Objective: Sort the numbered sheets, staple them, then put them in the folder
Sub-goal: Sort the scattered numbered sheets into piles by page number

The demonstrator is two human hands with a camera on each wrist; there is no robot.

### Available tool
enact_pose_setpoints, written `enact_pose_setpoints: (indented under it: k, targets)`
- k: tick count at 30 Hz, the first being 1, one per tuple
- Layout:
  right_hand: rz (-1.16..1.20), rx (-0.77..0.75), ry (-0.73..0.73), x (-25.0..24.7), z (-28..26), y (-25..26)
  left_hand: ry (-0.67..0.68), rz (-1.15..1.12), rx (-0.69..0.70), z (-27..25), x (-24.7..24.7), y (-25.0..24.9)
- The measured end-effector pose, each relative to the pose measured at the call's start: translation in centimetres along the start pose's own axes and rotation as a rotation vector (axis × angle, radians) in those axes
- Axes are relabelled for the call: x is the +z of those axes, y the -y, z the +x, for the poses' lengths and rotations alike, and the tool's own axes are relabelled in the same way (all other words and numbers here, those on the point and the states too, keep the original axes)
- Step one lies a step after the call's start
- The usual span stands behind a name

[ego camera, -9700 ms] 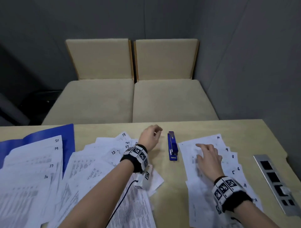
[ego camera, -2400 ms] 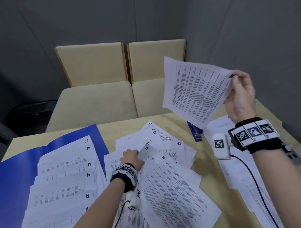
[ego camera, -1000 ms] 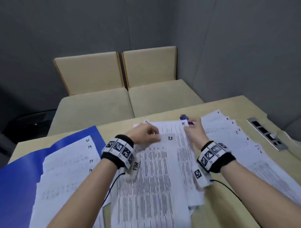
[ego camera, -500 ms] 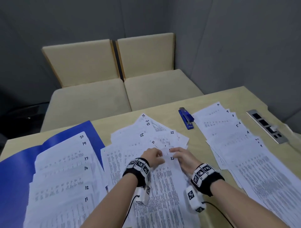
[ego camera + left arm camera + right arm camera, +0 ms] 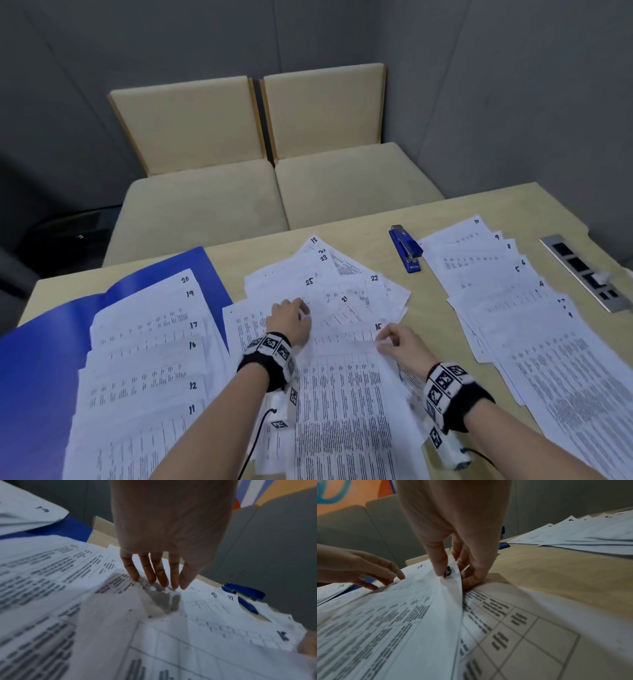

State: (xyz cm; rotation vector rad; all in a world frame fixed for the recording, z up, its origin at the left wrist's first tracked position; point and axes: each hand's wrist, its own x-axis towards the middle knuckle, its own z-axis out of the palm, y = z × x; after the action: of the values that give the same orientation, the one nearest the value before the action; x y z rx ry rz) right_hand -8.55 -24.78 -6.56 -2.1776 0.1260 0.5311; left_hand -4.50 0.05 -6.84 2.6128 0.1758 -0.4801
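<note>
Sheets: three spreads of white printed sheets with handwritten corner numbers.
Left spread [image 5: 144, 346]: at 9 o'clock, on the open blue folder [image 5: 44, 359]; reads 20, 19, 17, 16, 12, 11.
Middle pile [image 5: 329, 284]: loose; reads 18, 23, 25, 22, 21, 15.
Right spread [image 5: 507, 291]: at 3 o'clock; reads 10, 9, 8, 6, 5, 4.
Stapler [image 5: 406, 248]: one, blue, at 1 o'clock, between the middle pile and the right spread.
Left hand [image 5: 289, 320]: fingers straight, tips pressing on the middle pile.
Right hand [image 5: 402, 342]: thumb and fingers pinch the lifted corner of sheet 13 [image 5: 448, 573].
Chairs [image 5: 267, 157]: two, beige, at 12 o'clock.
</note>
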Motion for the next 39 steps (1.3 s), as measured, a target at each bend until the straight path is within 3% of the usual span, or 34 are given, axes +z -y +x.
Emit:
enact_pose_setpoints:
  k: [2, 6, 13, 18, 26, 30, 34, 37, 39]
  targets:
    - [-0.014, 0.005, 0.005, 0.0, 0.1, -0.3, 0.034, -0.003, 0.026, 0.1, 0.2, -0.3]
    - [-0.038, 0.04, 0.054, -0.9, 0.0, -1.2, -0.026, 0.211, 0.112, 0.4, 0.7, -0.2]
    - [0.039, 0.112, 0.115, -1.7, -0.6, -1.9, 0.148, 0.416, 0.098, 1.6, -1.9, 0.6]
    - [0.08, 0.127, 0.128, -1.8, -0.5, -2.0, 0.002, 0.025, 0.094, 0.3, -5.3, 2.1]
    - [0.187, 0.129, 0.195, -1.5, -0.3, -0.6, -0.055, -0.11, 0.071, -1.7, -8.8, 3.3]
    - [0.195, 0.083, 0.177, -1.2, -0.8, -0.9, -0.308, -0.128, 0.106, -2.4, -13.3, 4.1]
    - [0.248, 0.074, 0.177, -1.1, -1.3, -1.1, -0.513, -0.386, 0.111, -3.1, -18.8, 4.4]
    - [0.273, 0.081, 0.187, -1.0, -1.5, -0.8, -0.608, -0.627, 0.15, -3.7, -21.5, 4.9]
    - [0.303, 0.092, 0.215, -1.1, -1.6, -0.5, -0.579, -0.684, 0.205, -4.2, -22.2, 4.3]
